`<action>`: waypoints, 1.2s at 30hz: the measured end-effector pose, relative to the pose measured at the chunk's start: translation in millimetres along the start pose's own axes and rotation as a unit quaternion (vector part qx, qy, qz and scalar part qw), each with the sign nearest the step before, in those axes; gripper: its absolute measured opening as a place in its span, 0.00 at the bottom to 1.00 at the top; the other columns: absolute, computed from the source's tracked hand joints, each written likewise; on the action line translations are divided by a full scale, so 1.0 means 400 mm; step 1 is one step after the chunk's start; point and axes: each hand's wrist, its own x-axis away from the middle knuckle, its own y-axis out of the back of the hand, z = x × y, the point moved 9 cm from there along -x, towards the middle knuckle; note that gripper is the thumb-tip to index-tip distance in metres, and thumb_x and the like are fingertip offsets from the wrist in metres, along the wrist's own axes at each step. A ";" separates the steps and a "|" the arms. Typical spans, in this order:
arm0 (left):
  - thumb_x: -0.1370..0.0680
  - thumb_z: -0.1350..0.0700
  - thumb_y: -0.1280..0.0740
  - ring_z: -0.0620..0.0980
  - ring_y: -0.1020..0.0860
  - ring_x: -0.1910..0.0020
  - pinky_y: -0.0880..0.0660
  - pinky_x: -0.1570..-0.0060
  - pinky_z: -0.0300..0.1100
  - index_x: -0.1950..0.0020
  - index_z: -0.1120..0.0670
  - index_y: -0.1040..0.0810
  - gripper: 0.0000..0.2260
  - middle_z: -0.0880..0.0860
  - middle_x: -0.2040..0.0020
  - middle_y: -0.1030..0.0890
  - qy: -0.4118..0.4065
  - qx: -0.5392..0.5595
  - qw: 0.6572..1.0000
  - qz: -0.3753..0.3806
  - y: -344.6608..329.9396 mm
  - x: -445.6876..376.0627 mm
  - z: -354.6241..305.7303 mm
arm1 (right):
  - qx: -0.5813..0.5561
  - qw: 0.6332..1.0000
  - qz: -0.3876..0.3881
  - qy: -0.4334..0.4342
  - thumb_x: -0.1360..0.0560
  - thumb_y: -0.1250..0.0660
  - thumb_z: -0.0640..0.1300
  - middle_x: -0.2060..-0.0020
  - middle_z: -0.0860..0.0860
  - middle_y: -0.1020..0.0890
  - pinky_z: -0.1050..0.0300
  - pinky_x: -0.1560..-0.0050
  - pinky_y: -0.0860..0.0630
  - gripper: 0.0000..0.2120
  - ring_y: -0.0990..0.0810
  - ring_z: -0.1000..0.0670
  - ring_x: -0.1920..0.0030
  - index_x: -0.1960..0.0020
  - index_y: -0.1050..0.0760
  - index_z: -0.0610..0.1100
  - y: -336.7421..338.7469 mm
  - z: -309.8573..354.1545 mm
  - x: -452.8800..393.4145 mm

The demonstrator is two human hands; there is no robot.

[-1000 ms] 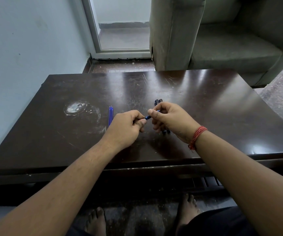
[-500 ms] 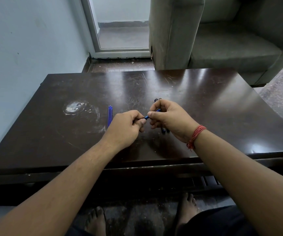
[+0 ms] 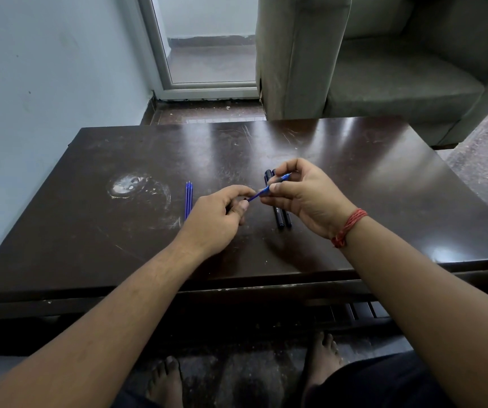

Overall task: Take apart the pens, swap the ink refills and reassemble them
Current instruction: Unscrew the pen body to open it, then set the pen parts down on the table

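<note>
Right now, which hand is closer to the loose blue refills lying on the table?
Left. The left hand sits just right of the blue refills; the right hand is farther right, above the black pens.

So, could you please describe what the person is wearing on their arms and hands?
Both forearms are bare, with no sleeves in view. The right wrist carries a red thread band wound round several times. The left hand and right hand wear no gloves; no rings are visible.

A home living room; a grey upholstered armchair (image 3: 384,63) behind a scratched dark coffee table (image 3: 340,154); a glazed door (image 3: 207,54).
</note>
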 end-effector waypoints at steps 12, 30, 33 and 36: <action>0.17 0.56 0.38 0.38 0.27 0.69 0.32 0.67 0.26 0.47 0.47 0.19 0.09 0.51 0.64 0.18 0.054 0.021 0.998 -0.031 0.025 -0.004 0.025 | 0.098 0.965 -0.220 0.106 0.28 0.34 0.31 0.59 0.45 0.23 0.49 0.58 0.18 0.13 0.19 0.48 0.64 0.49 0.33 0.43 0.204 0.104 -0.003; 0.16 0.54 0.40 0.37 0.27 0.70 0.31 0.66 0.29 0.46 0.45 0.21 0.09 0.49 0.64 0.18 0.070 0.005 0.997 -0.017 0.015 -0.002 0.031 | 0.671 0.725 -0.151 -0.035 0.24 0.35 0.44 0.52 0.38 0.20 0.54 0.58 0.29 0.08 0.23 0.39 0.54 0.52 0.25 0.39 0.235 0.039 -0.038; 0.16 0.54 0.40 0.36 0.27 0.70 0.31 0.64 0.34 0.45 0.45 0.21 0.09 0.49 0.63 0.18 0.068 0.008 0.998 -0.017 0.014 -0.002 0.027 | 0.636 0.744 -0.195 0.063 0.24 0.37 0.43 0.55 0.42 0.20 0.53 0.57 0.27 0.06 0.23 0.40 0.55 0.54 0.26 0.40 0.199 0.097 -0.018; 0.16 0.55 0.40 0.36 0.28 0.73 0.32 0.65 0.36 0.45 0.46 0.20 0.09 0.48 0.64 0.19 0.070 0.035 0.997 -0.017 0.006 -0.005 0.033 | 0.540 0.819 -0.165 0.102 0.22 0.36 0.46 0.62 0.47 0.19 0.58 0.64 0.28 0.08 0.22 0.48 0.62 0.55 0.24 0.42 0.120 0.105 0.001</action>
